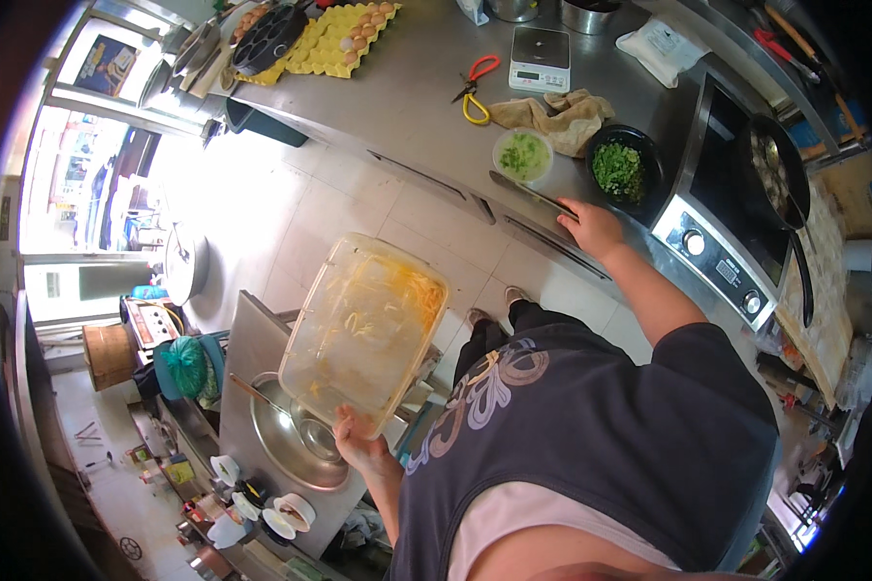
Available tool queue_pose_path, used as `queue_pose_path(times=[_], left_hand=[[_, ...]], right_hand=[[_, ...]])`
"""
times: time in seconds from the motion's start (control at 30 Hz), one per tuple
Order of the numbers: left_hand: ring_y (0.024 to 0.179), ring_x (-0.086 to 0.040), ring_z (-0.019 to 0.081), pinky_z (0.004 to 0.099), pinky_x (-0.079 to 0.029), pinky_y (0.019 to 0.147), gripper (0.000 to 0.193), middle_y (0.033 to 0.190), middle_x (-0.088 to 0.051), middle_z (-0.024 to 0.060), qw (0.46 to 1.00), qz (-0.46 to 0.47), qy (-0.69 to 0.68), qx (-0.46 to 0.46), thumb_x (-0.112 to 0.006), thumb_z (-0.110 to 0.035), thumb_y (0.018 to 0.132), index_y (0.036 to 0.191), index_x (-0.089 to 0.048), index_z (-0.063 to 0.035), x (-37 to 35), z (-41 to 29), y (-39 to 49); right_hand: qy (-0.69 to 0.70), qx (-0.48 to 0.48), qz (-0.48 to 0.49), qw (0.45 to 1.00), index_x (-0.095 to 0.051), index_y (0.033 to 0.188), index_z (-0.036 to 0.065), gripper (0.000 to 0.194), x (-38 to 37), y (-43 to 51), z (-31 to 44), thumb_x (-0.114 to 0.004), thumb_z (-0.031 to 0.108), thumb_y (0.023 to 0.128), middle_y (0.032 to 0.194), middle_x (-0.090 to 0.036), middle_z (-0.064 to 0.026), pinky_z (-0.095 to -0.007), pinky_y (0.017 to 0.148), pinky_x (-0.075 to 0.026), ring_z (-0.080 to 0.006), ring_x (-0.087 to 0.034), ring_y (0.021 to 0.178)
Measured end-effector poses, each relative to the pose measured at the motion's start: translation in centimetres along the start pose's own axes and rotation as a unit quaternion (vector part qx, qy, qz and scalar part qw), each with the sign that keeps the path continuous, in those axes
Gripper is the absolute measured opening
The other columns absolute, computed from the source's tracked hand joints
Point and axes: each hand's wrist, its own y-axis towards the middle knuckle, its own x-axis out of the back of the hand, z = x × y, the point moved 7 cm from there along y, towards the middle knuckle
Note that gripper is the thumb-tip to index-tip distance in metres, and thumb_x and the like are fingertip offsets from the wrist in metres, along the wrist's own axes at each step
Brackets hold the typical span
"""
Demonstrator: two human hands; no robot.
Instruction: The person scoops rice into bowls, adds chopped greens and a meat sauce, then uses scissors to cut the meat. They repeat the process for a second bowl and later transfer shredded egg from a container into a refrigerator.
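Note:
My left hand (362, 441) grips the near edge of a translucent plastic tub (363, 327), held tilted over the floor, with yellow-orange shreds stuck in one corner. At the counter's front edge, my right hand (591, 226) is closed on the handle end of a long flat blade, seemingly a knife (527, 192). Just beyond the blade stands a round plastic container (523, 155) of pale green liquid with chopped greens. To its right is a black bowl (620, 168) of chopped green herbs. A crumpled tan cloth (552, 120) lies behind them.
An induction cooker (719, 218) with a black frying pan (772, 174) stands at the right. Scissors (470, 88), a digital scale (541, 59) and egg trays (334, 36) sit along the steel counter (407, 94). At the lower left, a metal basin (298, 436) rests on another steel table.

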Motion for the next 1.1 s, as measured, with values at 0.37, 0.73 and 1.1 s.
queue_pose_path(times=[0.37, 0.73, 1.1], left_hand=[[0.099, -0.06, 0.0214, 0.0383, -0.049, 0.077, 0.034, 0.105, -0.061, 0.0062, 0.998, 0.044, 0.017, 0.031, -0.056, -0.001, 0.07, 0.104, -0.056, -0.005, -3.9, -1.3, 7.0], [0.077, -0.057, 0.0196, 0.029, -0.048, 0.068, 0.024, 0.084, -0.058, 0.0062, 0.97, 0.235, -0.06, 0.03, -0.056, 0.002, 0.072, 0.095, -0.055, -0.0047, -5.2, -1.3, 10.4], [0.076, -0.058, 0.0198, 0.0334, -0.049, 0.073, 0.027, 0.084, -0.06, 0.0088, 0.985, -0.074, -0.123, -0.096, -0.057, 0.013, 0.066, 0.081, -0.048, -0.0072, -4.4, -1.1, 7.0]], right_hand=[[0.018, -0.048, -0.047, 0.998, -0.062, 0.121, 0.019, 0.039, 1.5, 2.0, -0.2, -0.057, 0.04, 0.089, 0.1, -0.068, -0.014, -0.0428, 0.075, -0.05, -0.0342, -0.064, 0.091], [0.048, -0.031, -0.084, 0.995, -0.058, 0.122, 0.013, 0.044, 2.0, 3.4, 0.0, -0.06, 0.041, 0.089, 0.101, -0.066, -0.019, -0.0436, 0.079, -0.049, -0.0385, -0.062, 0.094], [0.045, 0.095, 0.177, 0.979, -0.048, 0.12, -0.001, 0.054, -13.6, 7.1, 9.0, -0.064, 0.038, 0.087, 0.118, -0.055, -0.0292, -0.048, 0.092, -0.043, -0.0465, -0.052, 0.11]])
